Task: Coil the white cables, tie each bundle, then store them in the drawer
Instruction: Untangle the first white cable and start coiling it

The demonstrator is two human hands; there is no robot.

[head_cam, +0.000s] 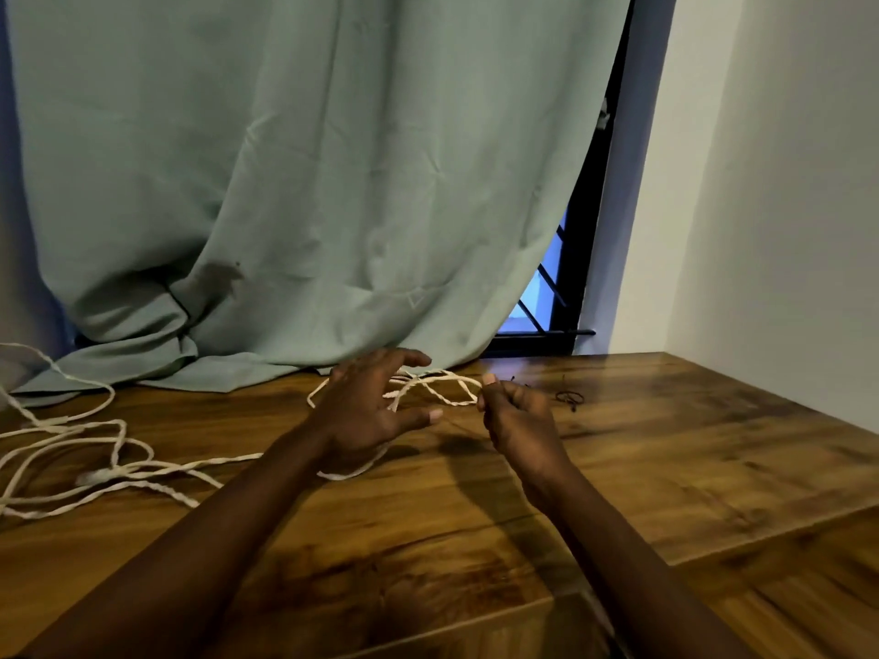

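Observation:
A long white twisted cable (95,463) lies in loose tangled loops on the left of the wooden table (666,468). One strand runs under my left wrist to a small loop (442,390) near the curtain. My right hand (518,420) pinches that loop's end between thumb and fingers. My left hand (371,411) hovers over the loop with fingers spread and holds nothing. Small black ties (568,398) lie on the table just right of my right hand.
A pale green curtain (309,183) hangs behind the table and drapes onto its back edge. A window with black bars (551,302) shows at the curtain's right. A white wall (785,206) bounds the table on the right.

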